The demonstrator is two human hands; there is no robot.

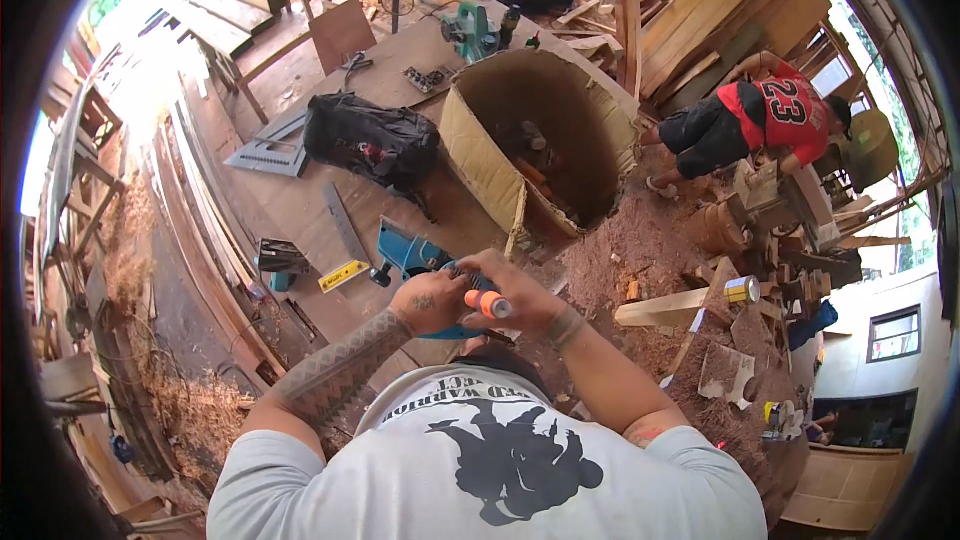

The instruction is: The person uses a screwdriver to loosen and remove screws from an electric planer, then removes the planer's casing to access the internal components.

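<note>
A blue electric planer with a dark knob is in front of me, partly covered by my hands. My left hand is closed over its body, the fingertips out of sight. My right hand wraps round an orange screwdriver-like handle with a pale round end; its tip is hidden. The two hands meet above the planer. Just left of it lie a yellow level and a flat grey metal strip.
A large open cardboard box stands ahead, beside a black bag and a grey triangular square. A green power tool sits farther back. Another person in red bends among timber at right. Sawdust covers the ground.
</note>
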